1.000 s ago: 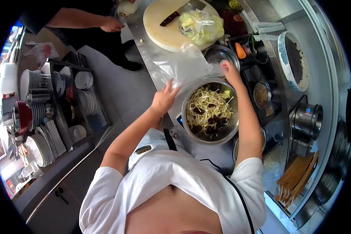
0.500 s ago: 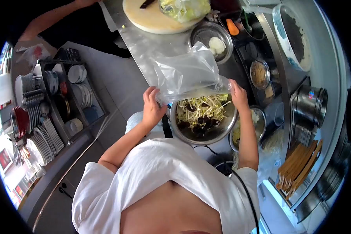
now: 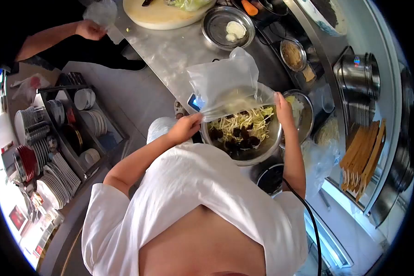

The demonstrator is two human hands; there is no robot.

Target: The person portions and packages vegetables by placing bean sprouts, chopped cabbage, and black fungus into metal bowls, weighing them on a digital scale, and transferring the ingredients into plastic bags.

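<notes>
A clear plastic bag (image 3: 225,78) is stretched between my two hands, its edge across the far part of a metal bowl (image 3: 277,142). My left hand (image 3: 186,128) is closed on the bag's left corner at the bowl's left side. On the right, my right hand (image 3: 284,109) pinches the other corner above the rim. Pale bean sprouts (image 3: 230,123) and dark, crinkled pieces (image 3: 244,140) lie in the bowl, partly seen beneath the film.
A round cutting board (image 3: 156,16) and a metal dish (image 3: 211,34) with white slices stand on the steel counter (image 3: 165,55). Another person's hand (image 3: 91,30) holds a clear bag at upper left. Wooden-handled tools (image 3: 361,156) hang right; stacked plates (image 3: 55,184) stand left.
My left hand has moved right and its fingers have closed in on the bag's edge. The bag sits over the bowl. Another person's hand with a bag has come into view.
</notes>
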